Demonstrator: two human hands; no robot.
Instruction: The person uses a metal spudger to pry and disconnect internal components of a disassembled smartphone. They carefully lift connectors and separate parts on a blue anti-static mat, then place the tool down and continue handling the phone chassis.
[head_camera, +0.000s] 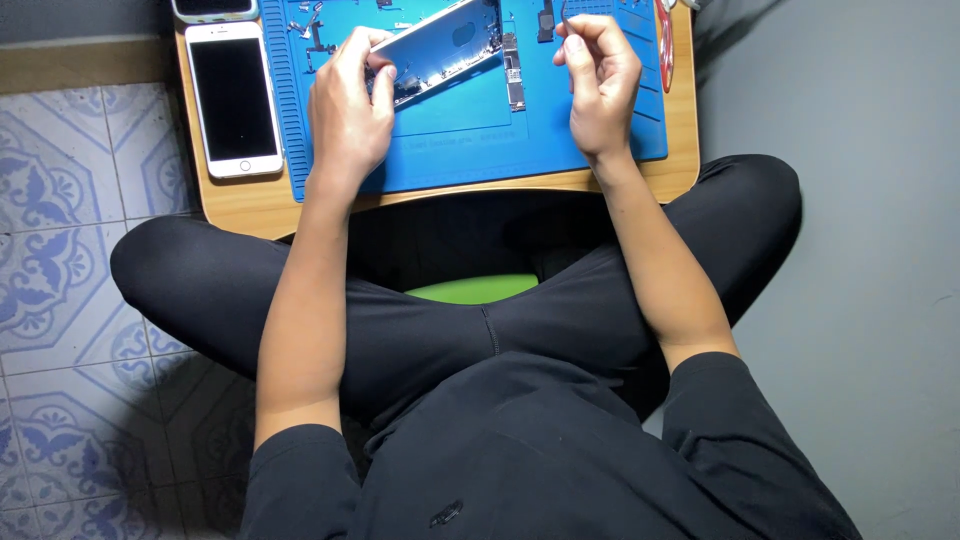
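- Blue work mat (470, 150) covers most of the small wooden surface (250, 205) at the far side of the scene, in front of a person sitting cross-legged in black clothes.
- Left hand (348, 110) rests on the mat's left part, its fingers curled around the near-left end of an opened silver phone shell (440, 45), which lies tilted with its far end pointing right.
- Right hand (598, 85) is raised over the right part of the mat, apart from the shell; its thumb and forefinger are pinched on a thin dark tool or wire (563, 12), too small to make out.
- Long narrow circuit board (514, 70) lies on the mat just right of the shell, between the two hands.
- White phone (234, 98) with a dark screen lies face up on the bare wood, left of the mat.
- Second phone (214, 9) shows partly at the far-left edge.
- Red-handled tool (665, 45) lies along the mat's right edge.
- Patterned tiles (70, 260) cover the floor on the left.
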